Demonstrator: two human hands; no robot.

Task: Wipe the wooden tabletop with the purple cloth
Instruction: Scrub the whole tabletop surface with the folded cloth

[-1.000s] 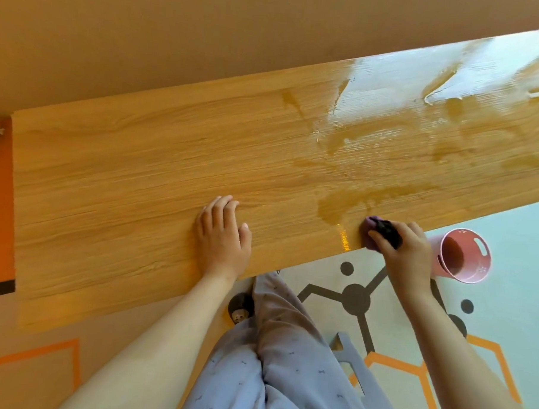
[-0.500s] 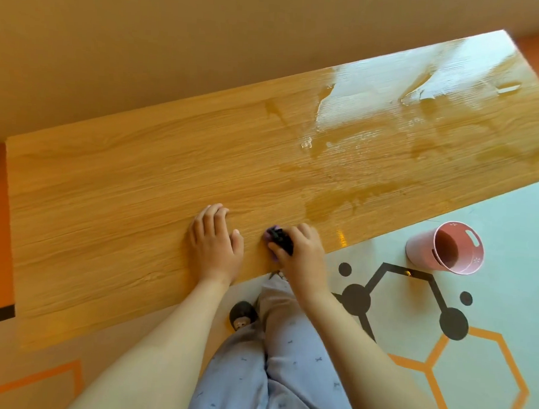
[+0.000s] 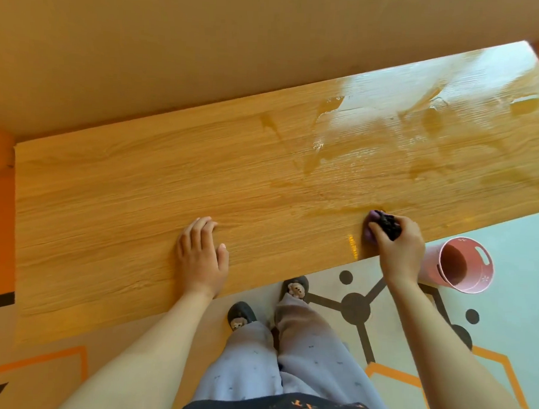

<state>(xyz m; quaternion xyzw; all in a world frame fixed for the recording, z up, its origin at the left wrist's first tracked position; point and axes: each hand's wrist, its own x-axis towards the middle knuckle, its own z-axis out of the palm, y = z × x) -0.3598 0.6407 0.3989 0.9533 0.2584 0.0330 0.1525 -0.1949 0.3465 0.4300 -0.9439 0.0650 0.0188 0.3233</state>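
Purple cloth (image 3: 384, 224), one, gripped by right fingers (image 3: 412, 224); left fingers (image 3: 199, 232) flat on tabletop (image 3: 122, 213).

Bright, warm, even illumination, with no dim zones. Source likely beyond the far right end, judging by the broad white glare across that part of the wooden tabletop (image 3: 452, 88), strongest over the wet film there. Second small orange glint on the near edge, just left of the right hand (image 3: 399, 250). Shadows soft and short: a faint one under the left hand (image 3: 201, 257), a darker one inside the pink bucket (image 3: 463, 265). Purple cloth (image 3: 386, 225) underexposed, folds nearly black. Wide-angle distortion: table edges tilted and splayed toward the frame borders, forearms stretched at the bottom. Slight overall softness, with fine wood grain smeared. No marked motion blur.
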